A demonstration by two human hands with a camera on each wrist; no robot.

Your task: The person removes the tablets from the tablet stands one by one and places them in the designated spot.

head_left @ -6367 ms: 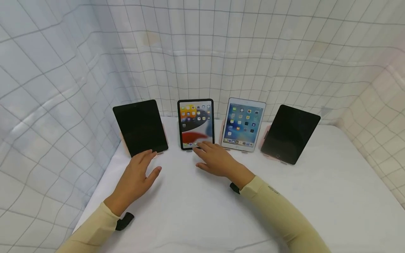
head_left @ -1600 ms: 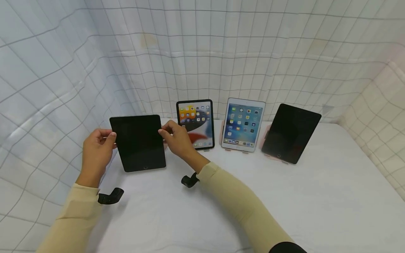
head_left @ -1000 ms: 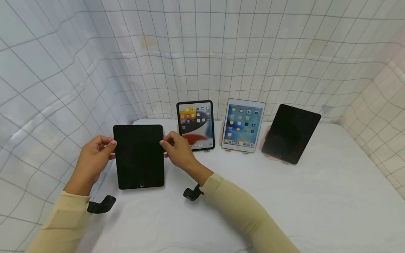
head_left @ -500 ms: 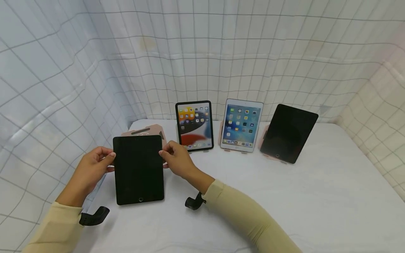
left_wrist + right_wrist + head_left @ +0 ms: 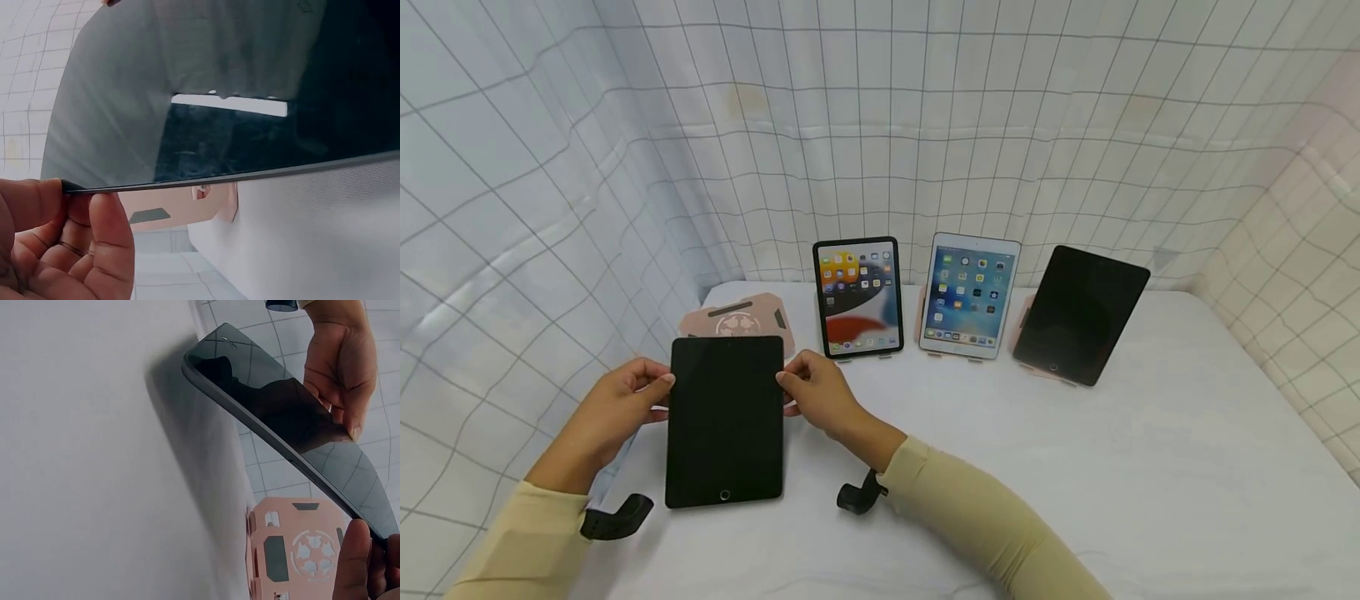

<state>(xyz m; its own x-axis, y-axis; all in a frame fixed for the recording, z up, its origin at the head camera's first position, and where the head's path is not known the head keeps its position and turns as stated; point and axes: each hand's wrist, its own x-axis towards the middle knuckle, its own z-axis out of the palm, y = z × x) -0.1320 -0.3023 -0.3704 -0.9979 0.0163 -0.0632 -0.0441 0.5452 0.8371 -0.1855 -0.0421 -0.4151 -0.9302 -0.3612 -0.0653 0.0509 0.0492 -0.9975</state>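
Observation:
A black tablet [image 5: 726,425] with a dark screen and a round home button is held upright by both hands at the left of the table. My left hand [image 5: 625,404] pinches its left edge between thumb and fingers. On the opposite edge, my right hand [image 5: 820,392] pinches it the same way. Behind it stands a pink tablet stand [image 5: 760,312] with a cut-out ball pattern, partly hidden in the head view. The right wrist view shows this stand [image 5: 294,550] beyond the tablet [image 5: 281,419], whose lower end hangs over a shadow on the white cloth.
To the right, a black-framed tablet [image 5: 859,296] and a white tablet [image 5: 970,296] show lit home screens. A dark tablet [image 5: 1082,315] leans on a pink stand at far right. White grid-patterned curtains [image 5: 880,125] enclose the back and sides of the white-covered table [image 5: 1000,442].
Both hands, first apart and free, took hold of the leftmost tablet, lifted it off its stand and drew it toward the person. The pink stand behind has come into view.

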